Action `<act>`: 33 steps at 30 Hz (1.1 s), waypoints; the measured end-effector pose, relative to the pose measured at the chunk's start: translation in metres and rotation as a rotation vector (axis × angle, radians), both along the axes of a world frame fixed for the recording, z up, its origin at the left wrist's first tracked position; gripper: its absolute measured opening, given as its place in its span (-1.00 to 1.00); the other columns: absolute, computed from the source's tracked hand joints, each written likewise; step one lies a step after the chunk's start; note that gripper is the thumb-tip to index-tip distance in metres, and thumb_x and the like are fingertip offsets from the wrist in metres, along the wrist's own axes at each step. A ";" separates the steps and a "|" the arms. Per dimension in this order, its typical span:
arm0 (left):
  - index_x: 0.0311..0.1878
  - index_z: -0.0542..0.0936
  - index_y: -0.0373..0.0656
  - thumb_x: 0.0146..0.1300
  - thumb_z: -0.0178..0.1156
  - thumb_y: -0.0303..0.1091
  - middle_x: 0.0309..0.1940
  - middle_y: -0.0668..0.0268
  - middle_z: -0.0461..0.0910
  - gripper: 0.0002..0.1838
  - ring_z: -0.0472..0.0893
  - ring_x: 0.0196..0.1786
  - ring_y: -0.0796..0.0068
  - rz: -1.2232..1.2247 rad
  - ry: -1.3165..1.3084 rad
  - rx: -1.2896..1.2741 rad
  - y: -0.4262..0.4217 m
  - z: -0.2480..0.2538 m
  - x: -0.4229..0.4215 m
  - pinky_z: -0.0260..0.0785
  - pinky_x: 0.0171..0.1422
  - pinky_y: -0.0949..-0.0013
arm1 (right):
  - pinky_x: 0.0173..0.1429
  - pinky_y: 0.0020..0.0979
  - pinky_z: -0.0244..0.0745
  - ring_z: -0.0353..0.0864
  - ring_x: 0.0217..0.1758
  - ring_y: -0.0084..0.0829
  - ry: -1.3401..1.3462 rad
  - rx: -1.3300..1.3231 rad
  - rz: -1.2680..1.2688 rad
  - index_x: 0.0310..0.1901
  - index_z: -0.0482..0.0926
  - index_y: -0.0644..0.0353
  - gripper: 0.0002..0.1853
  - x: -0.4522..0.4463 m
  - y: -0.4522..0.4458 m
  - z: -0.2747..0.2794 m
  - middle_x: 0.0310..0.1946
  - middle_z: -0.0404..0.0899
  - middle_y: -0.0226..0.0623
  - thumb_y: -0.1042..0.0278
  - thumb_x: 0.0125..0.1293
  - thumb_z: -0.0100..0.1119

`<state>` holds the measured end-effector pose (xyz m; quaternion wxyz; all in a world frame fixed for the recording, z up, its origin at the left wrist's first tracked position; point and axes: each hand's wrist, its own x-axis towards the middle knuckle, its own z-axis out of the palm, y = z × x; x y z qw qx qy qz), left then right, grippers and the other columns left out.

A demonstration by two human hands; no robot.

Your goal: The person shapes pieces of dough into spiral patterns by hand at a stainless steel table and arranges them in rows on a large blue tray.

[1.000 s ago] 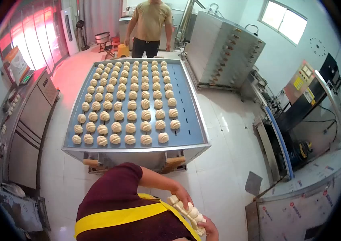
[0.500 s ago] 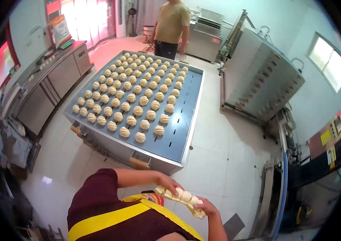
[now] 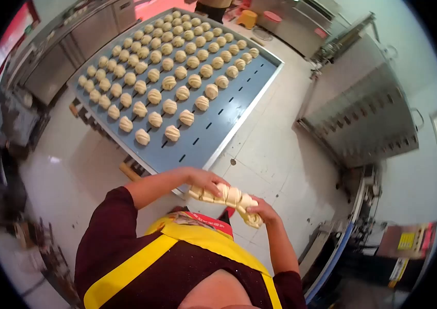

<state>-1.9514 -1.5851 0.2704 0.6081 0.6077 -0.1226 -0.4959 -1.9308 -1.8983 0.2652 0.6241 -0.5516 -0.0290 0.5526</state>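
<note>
My left hand (image 3: 208, 182) and my right hand (image 3: 265, 210) hold a row of pale dough rolls (image 3: 233, 196) between them, in front of my yellow apron. My left fingers curl over the left end of the row. At the right end my right hand grips it, and a coiled dough piece hangs lowest there. Ahead is a large grey slotted tray (image 3: 190, 164) with many shaped dough buns (image 3: 169, 106) set in rows. Its right strip and front right corner show bare slots. Both hands are just off the tray's near corner.
Under the tray is a stand with wooden handles (image 3: 129, 171). A tall metal cabinet (image 3: 357, 98) stands at the right, with a machine (image 3: 406, 242) nearer me. Steel counters (image 3: 92, 33) line the left. Beyond the tray's far end stands another person (image 3: 212, 11), partly cut off.
My view has tipped down, and the tray is nearer to me. Both hands still hold the dough row, now closer to the tray's near corner. Less of the other person shows.
</note>
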 end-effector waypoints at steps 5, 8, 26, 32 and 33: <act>0.43 0.28 -0.08 0.20 0.33 -0.18 0.21 0.27 0.47 -0.25 0.46 0.17 0.52 0.335 0.007 -0.002 -0.017 0.003 0.040 0.31 0.24 0.45 | 0.08 -0.41 0.50 0.58 -0.02 -0.47 -0.032 -0.028 0.253 0.23 0.43 0.30 -0.35 0.130 0.003 0.000 -0.02 0.59 -0.33 0.40 0.06 0.41; 0.43 0.30 -0.08 0.20 0.32 -0.22 0.21 0.32 0.48 -0.28 0.45 0.18 0.55 0.535 0.019 0.037 -0.027 0.007 0.061 0.29 0.26 0.46 | 0.10 -0.40 0.49 0.58 0.00 -0.47 -0.105 -0.045 0.421 0.22 0.45 0.30 -0.34 0.202 0.021 0.011 -0.01 0.59 -0.33 0.39 0.04 0.44; 0.44 0.29 0.23 0.03 0.41 -0.13 0.20 0.25 0.51 -0.15 0.51 0.18 0.14 1.103 -0.430 0.716 0.047 -0.059 0.177 0.34 0.25 0.16 | 0.11 -0.19 0.47 0.54 0.05 -0.14 -1.354 0.044 1.299 0.18 0.52 -0.24 -0.28 0.418 0.269 0.000 -0.10 0.54 -0.27 0.29 -0.14 0.52; 0.52 0.05 0.30 -0.10 0.48 -0.07 0.39 0.28 0.23 0.10 0.21 0.41 0.14 1.206 -0.374 1.337 0.003 -0.078 0.176 0.10 0.41 0.00 | 0.19 -0.08 0.36 0.38 0.24 -0.12 -1.797 -0.021 1.269 0.32 0.34 -0.32 -0.07 0.430 0.260 -0.054 0.21 0.39 -0.30 0.20 -0.20 0.57; 0.51 0.07 0.30 -0.11 0.49 -0.07 0.39 0.27 0.23 0.10 0.21 0.40 0.14 1.299 -0.342 1.361 -0.007 -0.074 0.167 0.09 0.42 0.01 | 0.21 -0.05 0.33 0.36 0.27 -0.15 -1.875 -0.032 1.233 0.31 0.35 -0.30 -0.08 0.428 0.253 -0.046 0.22 0.39 -0.31 0.19 -0.20 0.57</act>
